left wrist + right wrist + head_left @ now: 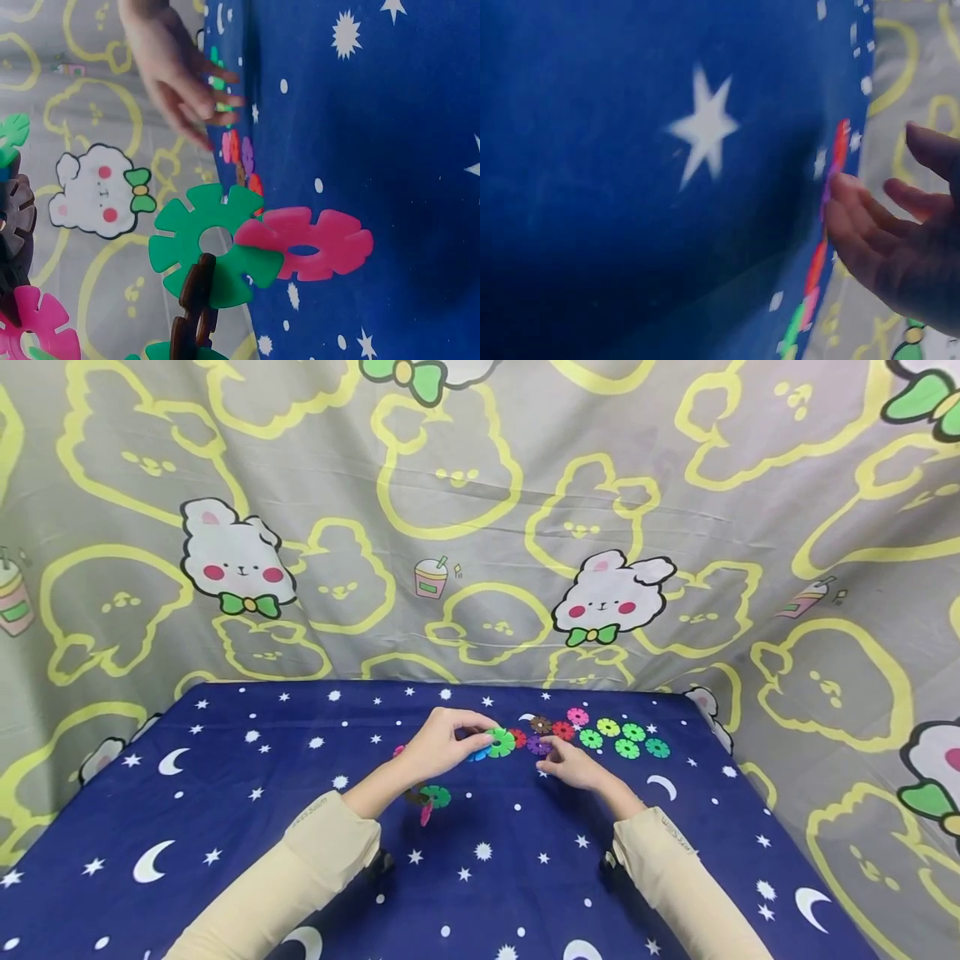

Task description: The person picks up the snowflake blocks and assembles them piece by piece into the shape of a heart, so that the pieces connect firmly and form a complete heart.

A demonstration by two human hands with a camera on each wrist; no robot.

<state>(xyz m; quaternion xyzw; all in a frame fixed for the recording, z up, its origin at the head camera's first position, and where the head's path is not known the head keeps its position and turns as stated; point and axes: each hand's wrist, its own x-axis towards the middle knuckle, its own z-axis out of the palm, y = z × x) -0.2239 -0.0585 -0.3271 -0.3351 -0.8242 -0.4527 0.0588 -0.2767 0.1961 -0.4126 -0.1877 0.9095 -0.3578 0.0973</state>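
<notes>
My left hand (442, 745) pinches a cluster of slotted plastic discs joined together. A bright green disc (501, 742) and a blue disc (478, 753) show by its fingertips. Below that hand hang more of the cluster's pieces, among them a dark green disc (176, 255) slotted to a pink disc (330, 244) and a brown disc (196, 300). My right hand (573, 766) has loosely bent, spread fingers with nothing seen between them. Its fingertips are close to a purple disc (537, 744) on the table; whether they touch it I cannot tell.
Loose discs lie at the table's back right: a brown disc (541, 724), red disc (562, 730), pink disc (577, 716), yellow-green disc (608, 727), teal disc (657, 747) and several green ones. A dark blue cloth (495, 893) with moons and stars covers the table. A patterned curtain (480, 552) hangs behind.
</notes>
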